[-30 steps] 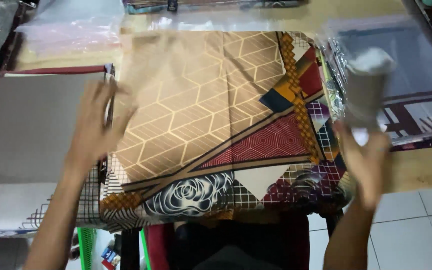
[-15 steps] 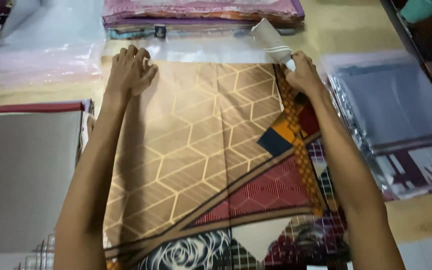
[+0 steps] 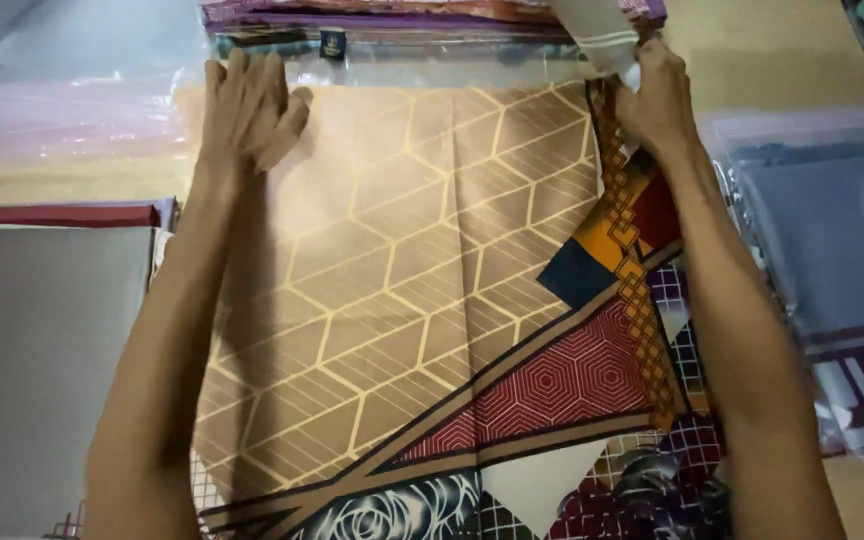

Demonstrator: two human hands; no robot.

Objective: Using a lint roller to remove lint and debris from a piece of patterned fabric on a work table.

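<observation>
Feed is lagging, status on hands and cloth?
Left hand flat on cloth, far corner. Right hand holds pale roll there. Bagged stack just beyond.

- We see a pale wooden counter (image 3: 752, 60), its bare top showing at the far right and along the left edge.
- We find the light soft and warm, with a dull sheen on the wood.
- We cannot see walls, floor or windows here.
</observation>
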